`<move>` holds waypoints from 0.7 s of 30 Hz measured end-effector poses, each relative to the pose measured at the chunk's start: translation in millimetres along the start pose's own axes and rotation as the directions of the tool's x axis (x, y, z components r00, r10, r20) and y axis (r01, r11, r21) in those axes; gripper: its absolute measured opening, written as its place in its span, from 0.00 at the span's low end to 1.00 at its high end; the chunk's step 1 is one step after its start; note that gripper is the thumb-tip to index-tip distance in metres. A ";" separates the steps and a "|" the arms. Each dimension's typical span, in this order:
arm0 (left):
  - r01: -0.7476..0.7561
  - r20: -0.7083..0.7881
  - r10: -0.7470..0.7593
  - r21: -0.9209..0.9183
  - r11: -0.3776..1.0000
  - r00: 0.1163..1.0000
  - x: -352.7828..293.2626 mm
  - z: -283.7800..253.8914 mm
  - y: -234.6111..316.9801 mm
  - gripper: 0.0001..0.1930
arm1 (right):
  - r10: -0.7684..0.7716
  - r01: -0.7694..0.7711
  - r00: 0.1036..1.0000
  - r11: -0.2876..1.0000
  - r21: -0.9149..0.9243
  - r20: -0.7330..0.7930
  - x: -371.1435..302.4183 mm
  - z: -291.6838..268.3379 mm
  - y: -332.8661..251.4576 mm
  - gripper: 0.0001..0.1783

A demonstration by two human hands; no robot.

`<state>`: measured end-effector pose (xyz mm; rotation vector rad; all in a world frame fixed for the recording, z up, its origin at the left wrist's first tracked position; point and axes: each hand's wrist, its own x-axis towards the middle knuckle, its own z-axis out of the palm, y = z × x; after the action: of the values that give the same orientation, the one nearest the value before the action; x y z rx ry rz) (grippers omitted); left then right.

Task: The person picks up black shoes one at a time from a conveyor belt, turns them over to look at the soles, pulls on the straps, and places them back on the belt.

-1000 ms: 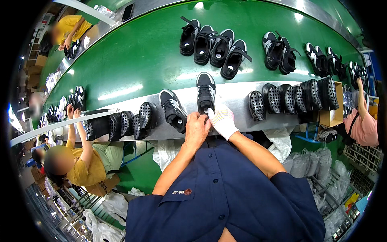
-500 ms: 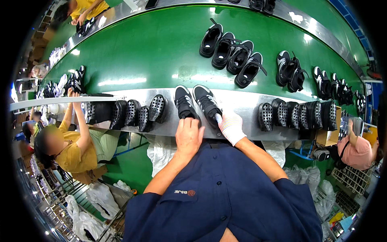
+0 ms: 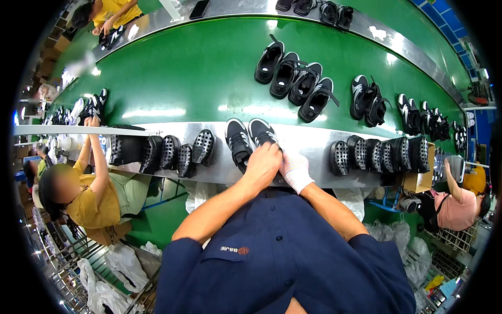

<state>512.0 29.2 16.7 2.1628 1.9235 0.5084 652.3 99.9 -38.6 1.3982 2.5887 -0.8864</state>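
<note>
1. Fingers of the bare left hand are drawn together over the ankle opening of a black-and-grey sneaker; whether they pinch anything is hidden from view.
2. Close beside it, the right hand, in a white glove with thin stripes, rests at the right side of the same sneaker's heel. Its fingertips are mostly covered, so its grip cannot be told.
3. That sneaker stands in front of the wearer, toe pointing away, on the steel strip of the counter. A matching sneaker stands just to its left, also toe outward.
4. Black studded blocks line the strip on both sides: a left row and a right row, the latter ending near an open cardboard box.
5. At the far left, a person in a mustard shirt raises both hands to dark shoes; at the far right, a person in pink extends an arm toward the counter.
6. Beyond the strip spreads a glossy green surface, carrying a slanting row of four dark shoes and, to the right, more pairs.
7. Along the distant steel ledge lie a phone and further dark shoes; a person in yellow handles a shoe at upper left.
</note>
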 end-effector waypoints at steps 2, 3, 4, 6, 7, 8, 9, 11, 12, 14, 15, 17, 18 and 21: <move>0.189 0.035 -0.186 -0.118 0.975 0.982 -36.3 -20.7 9.0 0.13 | 0.027 -0.026 1.000 0.999 -0.043 0.015 -4.2 -10.5 -0.8 0.11; 0.319 0.091 -0.308 -0.167 0.933 0.947 -59.5 -28.4 12.2 0.18 | 0.046 -0.045 0.999 0.999 -0.027 0.015 -8.2 -13.0 -2.5 0.12; 0.310 0.066 -0.304 -0.128 0.942 0.951 -76.1 -28.8 11.7 0.21 | 0.062 -0.062 0.998 0.998 -0.012 0.016 -13.5 -14.2 -5.9 0.13; 0.296 0.015 -0.295 -0.058 0.954 0.955 -96.1 -17.4 7.6 0.28 | 0.049 -0.047 0.996 0.999 -0.022 0.073 -17.7 -12.0 -8.4 0.15; 0.308 0.067 -0.303 -0.107 0.945 0.951 -95.8 -8.8 6.8 0.31 | 0.056 -0.058 0.996 0.998 0.027 0.070 -21.0 -7.7 -11.8 0.15; 0.324 0.113 -0.309 -0.158 0.933 0.944 -89.8 -1.5 10.6 0.33 | 0.045 -0.049 0.998 0.997 0.065 0.054 -22.1 -5.0 -18.4 0.15; 0.339 0.161 -0.309 -0.207 0.918 0.937 -83.3 5.5 14.7 0.35 | 0.036 -0.040 0.999 0.994 0.104 0.037 -21.9 -3.6 -21.4 0.15; 0.406 0.207 -0.374 -0.145 0.902 0.904 -70.8 19.1 14.9 0.29 | 0.013 -0.031 0.993 0.989 0.146 0.120 -11.0 -1.3 -4.7 0.21; 0.451 0.258 -0.418 -0.083 0.889 0.871 -66.4 24.3 12.7 0.27 | -0.007 -0.026 0.985 0.982 0.186 0.174 -4.0 -11.4 8.3 0.23; 0.415 0.222 -0.405 0.005 0.910 0.887 -59.7 29.8 8.0 0.21 | 0.013 -0.024 0.997 0.989 0.145 0.081 13.8 -51.4 19.7 0.30; 0.397 0.178 -0.385 -0.039 0.917 0.906 -45.9 22.8 8.6 0.19 | 0.164 -0.162 0.985 0.986 0.044 -0.048 25.0 -68.3 26.3 0.34; 0.362 0.116 -0.349 -0.116 0.925 0.930 -20.3 -10.4 17.1 0.16 | 0.106 -0.146 0.959 0.979 -0.142 -0.262 48.8 -102.3 27.8 0.41; 0.331 0.051 -0.327 -0.133 0.934 0.944 -5.2 -25.3 17.9 0.13 | 0.083 -0.153 0.959 0.956 -0.251 -0.269 65.9 -109.9 28.9 0.41; 0.246 0.058 -0.242 -0.089 0.965 0.969 25.0 -51.2 -4.4 0.13 | 0.123 -0.186 0.973 0.922 -0.340 -0.197 112.3 -121.6 21.7 0.44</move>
<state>490.6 50.6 65.1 1.8298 2.0574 0.4887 628.6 255.6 16.7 1.5963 2.5375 -0.2634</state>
